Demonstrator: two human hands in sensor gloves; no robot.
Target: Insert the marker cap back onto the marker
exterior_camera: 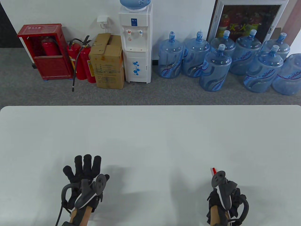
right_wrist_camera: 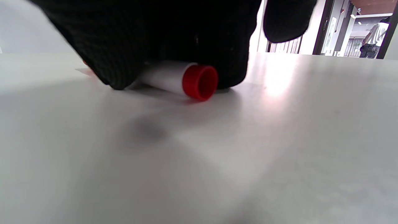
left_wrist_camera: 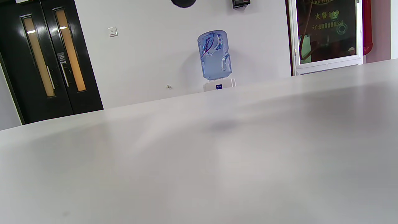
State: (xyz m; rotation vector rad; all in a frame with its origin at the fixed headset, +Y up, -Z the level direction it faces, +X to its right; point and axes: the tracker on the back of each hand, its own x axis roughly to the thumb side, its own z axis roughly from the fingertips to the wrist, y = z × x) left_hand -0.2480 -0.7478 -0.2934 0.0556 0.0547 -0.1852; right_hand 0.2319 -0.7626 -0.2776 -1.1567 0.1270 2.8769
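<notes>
A white marker with a red end [right_wrist_camera: 186,81] lies on the white table [exterior_camera: 150,136] at the front right. My right hand [exterior_camera: 224,196] lies over it, and its gloved fingers [right_wrist_camera: 149,34] wrap the barrel against the table top. In the table view only a red and white tip [exterior_camera: 213,171] pokes out beyond the hand's tracker. I cannot tell whether that tip is the cap. My left hand [exterior_camera: 85,170] rests flat on the table at the front left, fingers spread, holding nothing. The left wrist view shows only bare table top [left_wrist_camera: 217,161].
Beyond the table's far edge stand a water dispenser [exterior_camera: 136,44], several blue water bottles [exterior_camera: 216,68], a cardboard box [exterior_camera: 107,61] and red fire extinguishers [exterior_camera: 81,61]. Nothing else lies on the table.
</notes>
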